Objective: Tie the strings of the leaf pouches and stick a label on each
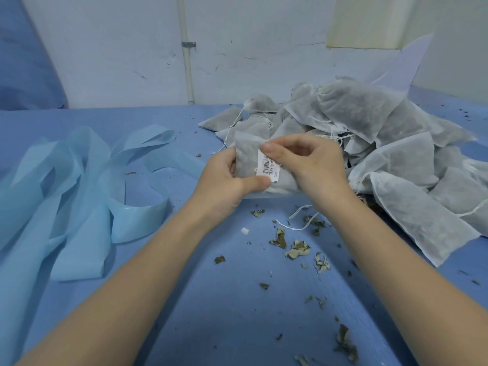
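A white mesh leaf pouch (247,157) is held up over the blue table. My left hand (227,178) grips its left edge, thumb pressed on the lower end of a white barcode label (268,169) lying on the pouch's face. My right hand (309,162) pinches the label's upper end between thumb and forefinger and covers the pouch's right side. The pouch's white string (297,223) trails down onto the table below my right wrist.
A big heap of filled pouches (369,133) with loose strings lies at the right and behind my hands. Curled strips of light blue backing paper (87,196) lie at the left. Dried leaf bits (298,249) litter the blue table (224,313) in front.
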{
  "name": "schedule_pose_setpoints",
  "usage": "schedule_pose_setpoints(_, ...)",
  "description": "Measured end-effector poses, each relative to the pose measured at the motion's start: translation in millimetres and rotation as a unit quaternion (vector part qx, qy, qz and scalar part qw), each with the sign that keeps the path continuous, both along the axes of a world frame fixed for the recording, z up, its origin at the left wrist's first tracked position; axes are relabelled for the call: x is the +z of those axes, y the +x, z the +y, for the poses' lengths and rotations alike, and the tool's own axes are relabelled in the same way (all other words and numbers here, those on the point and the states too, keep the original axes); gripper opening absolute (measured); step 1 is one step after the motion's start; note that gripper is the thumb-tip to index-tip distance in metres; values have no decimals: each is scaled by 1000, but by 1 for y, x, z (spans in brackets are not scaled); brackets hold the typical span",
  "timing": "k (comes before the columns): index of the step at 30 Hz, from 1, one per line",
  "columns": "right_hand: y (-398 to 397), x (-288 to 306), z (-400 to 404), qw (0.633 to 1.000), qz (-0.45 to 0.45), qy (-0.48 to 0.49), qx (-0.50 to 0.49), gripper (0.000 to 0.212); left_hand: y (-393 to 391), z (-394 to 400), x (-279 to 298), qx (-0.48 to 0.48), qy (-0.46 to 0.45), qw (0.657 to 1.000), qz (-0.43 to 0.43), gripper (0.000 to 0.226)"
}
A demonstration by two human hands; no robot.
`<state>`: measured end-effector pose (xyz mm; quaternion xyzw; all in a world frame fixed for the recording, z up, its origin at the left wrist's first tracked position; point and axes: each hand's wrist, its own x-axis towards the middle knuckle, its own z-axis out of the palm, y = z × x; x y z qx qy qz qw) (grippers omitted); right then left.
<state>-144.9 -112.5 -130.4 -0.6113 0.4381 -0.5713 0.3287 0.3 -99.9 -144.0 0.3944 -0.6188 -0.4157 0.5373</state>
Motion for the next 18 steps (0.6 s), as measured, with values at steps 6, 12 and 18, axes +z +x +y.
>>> schedule_pose_setpoints(6,3,0,2,999,28,-35,-21,6,-9,3,7,31,44,996,67,32)
schedule_pose_setpoints(12,2,-1,5,993,61,17,97,51,-3,-6,8,139,50,980,130,20)
schedule_pose_setpoints(18,14,-11,5,991,-77,87,66,53,-2,-8,5,223,61,960,160,20)
